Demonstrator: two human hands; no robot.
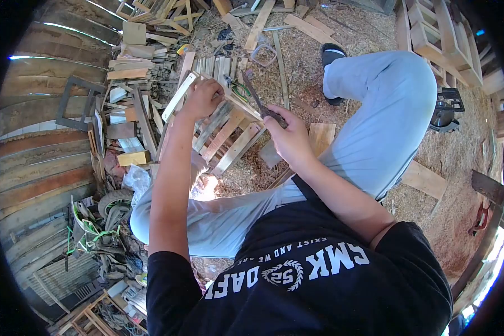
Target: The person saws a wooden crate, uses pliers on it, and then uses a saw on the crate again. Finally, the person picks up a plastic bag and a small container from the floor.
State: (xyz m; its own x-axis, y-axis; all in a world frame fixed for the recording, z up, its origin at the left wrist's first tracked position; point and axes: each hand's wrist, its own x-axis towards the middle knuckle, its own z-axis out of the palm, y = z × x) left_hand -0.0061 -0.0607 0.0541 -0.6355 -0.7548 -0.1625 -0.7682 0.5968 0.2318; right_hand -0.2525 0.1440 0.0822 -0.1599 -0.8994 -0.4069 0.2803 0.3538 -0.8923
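Observation:
A small slatted wooden crate [227, 137] stands tilted between my legs, its pale frame strips around several cross slats. My left hand [204, 98] is at the crate's upper corner, next to a pale strip [180, 96]. Its fingers are curled together, and what they hold, if anything, is too small to make out. My right hand [288, 134] is closed around a long, narrow dark tool [256, 95], which points up and to the left over the crate's edge. Its exact kind does not show. Beyond the crate's edge lies a green-handled tool [241, 89].
Stacked wood offcuts [131, 67] lie along the plank wall on the left. A circular saw [445, 112] sits on the sawdust floor beyond my right knee. Slatted wooden frames [439, 33] stand at upper right. A clear plastic tub [263, 55] lies ahead.

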